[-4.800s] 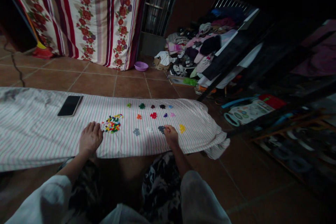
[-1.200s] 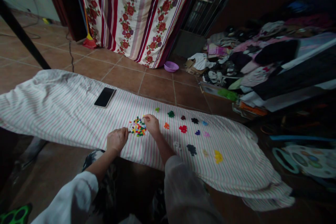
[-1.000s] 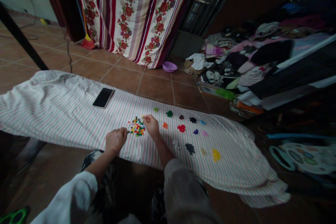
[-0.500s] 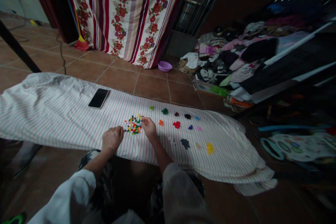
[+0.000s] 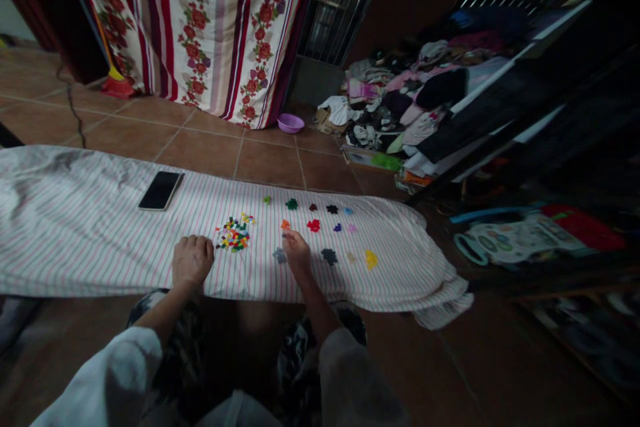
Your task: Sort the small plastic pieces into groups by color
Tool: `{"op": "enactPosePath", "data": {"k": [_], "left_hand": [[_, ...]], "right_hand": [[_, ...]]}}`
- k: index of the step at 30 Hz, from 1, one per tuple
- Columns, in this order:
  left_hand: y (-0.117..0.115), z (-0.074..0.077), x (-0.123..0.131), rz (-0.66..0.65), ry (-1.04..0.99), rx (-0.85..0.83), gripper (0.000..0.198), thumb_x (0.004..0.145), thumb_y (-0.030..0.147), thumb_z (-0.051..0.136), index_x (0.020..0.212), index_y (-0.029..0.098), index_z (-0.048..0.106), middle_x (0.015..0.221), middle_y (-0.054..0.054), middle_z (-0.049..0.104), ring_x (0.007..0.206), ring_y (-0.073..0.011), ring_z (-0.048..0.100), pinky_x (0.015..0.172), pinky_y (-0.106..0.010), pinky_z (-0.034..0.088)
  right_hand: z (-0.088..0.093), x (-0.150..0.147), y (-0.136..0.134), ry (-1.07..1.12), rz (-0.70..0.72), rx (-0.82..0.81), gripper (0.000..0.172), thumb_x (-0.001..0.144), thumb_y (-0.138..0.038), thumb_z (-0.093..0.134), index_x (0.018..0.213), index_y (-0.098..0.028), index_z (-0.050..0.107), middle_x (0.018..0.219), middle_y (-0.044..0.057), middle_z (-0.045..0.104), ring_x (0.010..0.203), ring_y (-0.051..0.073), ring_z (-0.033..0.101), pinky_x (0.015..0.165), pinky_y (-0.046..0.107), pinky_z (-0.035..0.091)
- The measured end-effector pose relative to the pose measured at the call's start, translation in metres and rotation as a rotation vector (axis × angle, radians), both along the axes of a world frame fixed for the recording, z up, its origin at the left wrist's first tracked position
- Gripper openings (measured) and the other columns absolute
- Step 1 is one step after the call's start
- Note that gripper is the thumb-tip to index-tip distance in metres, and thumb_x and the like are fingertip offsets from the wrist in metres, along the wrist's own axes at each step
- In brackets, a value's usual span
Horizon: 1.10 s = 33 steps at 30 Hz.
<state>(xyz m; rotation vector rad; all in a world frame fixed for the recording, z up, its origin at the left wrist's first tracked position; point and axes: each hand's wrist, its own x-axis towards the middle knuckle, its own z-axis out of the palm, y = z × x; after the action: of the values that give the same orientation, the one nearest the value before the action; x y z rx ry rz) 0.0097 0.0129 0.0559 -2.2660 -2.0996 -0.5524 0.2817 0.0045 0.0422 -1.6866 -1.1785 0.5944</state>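
A striped cloth (image 5: 75,227) lies across the tiled floor. On it sits a mixed pile of small coloured pieces (image 5: 233,235), and to its right several small one-colour heaps: orange (image 5: 285,224), red (image 5: 313,225), dark green (image 5: 291,203), yellow (image 5: 371,259), dark grey (image 5: 329,255). My left hand (image 5: 192,260) rests curled on the cloth just left of the mixed pile. My right hand (image 5: 297,248) is below the orange heap, fingers pinched together near it; what they hold is too small to make out.
A black phone (image 5: 161,190) lies on the cloth at the left. A floral curtain (image 5: 200,27) hangs behind, with a purple bowl (image 5: 291,123) on the tiles. A heap of clothes (image 5: 400,100) and dark shelving stand at the right.
My right hand has left the mixed pile and moved right, to just below the orange heap. My left hand stayed beside the pile. The view swung to the right.
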Motion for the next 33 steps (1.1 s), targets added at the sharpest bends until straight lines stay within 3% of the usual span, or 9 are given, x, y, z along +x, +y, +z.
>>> {"op": "enactPosePath", "data": {"k": [10, 14, 27, 33], "left_hand": [[0.001, -0.005, -0.001, 0.07, 0.03, 0.09, 0.033, 0.094, 0.031, 0.032, 0.095, 0.013, 0.06, 0.096, -0.017, 0.061, 0.097, -0.0309, 0.054, 0.081, -0.041, 0.037], [0.001, -0.004, 0.001, 0.082, 0.025, 0.072, 0.034, 0.094, 0.031, 0.032, 0.097, 0.013, 0.06, 0.098, -0.018, 0.062, 0.099, -0.0315, 0.054, 0.082, -0.042, 0.037], [0.002, -0.01, 0.0, 0.087, 0.076, 0.103, 0.033, 0.094, 0.032, 0.034, 0.099, 0.013, 0.061, 0.099, -0.017, 0.063, 0.099, -0.0309, 0.055, 0.081, -0.041, 0.036], [0.003, -0.011, 0.0, 0.083, 0.075, 0.104, 0.031, 0.093, 0.031, 0.038, 0.098, 0.012, 0.062, 0.099, -0.017, 0.064, 0.099, -0.0308, 0.055, 0.08, -0.041, 0.036]], "right_hand": [[0.002, 0.09, -0.037, -0.204, -0.23, 0.042, 0.035, 0.074, -0.031, 0.046, 0.092, -0.019, 0.073, 0.098, 0.012, 0.076, 0.092, 0.025, 0.069, 0.089, 0.039, 0.054], [0.002, 0.115, -0.043, -0.284, -0.245, -0.005, 0.037, 0.074, -0.032, 0.046, 0.093, -0.018, 0.074, 0.1, 0.012, 0.076, 0.094, 0.025, 0.07, 0.091, 0.039, 0.053], [-0.012, 0.134, -0.035, -0.427, -0.278, -0.07, 0.037, 0.075, -0.031, 0.046, 0.09, -0.019, 0.077, 0.092, 0.008, 0.078, 0.089, 0.024, 0.068, 0.092, 0.037, 0.05], [-0.022, 0.136, -0.026, -0.495, -0.225, -0.042, 0.034, 0.075, -0.027, 0.047, 0.087, -0.017, 0.077, 0.091, 0.01, 0.078, 0.086, 0.024, 0.069, 0.09, 0.036, 0.05]]}}
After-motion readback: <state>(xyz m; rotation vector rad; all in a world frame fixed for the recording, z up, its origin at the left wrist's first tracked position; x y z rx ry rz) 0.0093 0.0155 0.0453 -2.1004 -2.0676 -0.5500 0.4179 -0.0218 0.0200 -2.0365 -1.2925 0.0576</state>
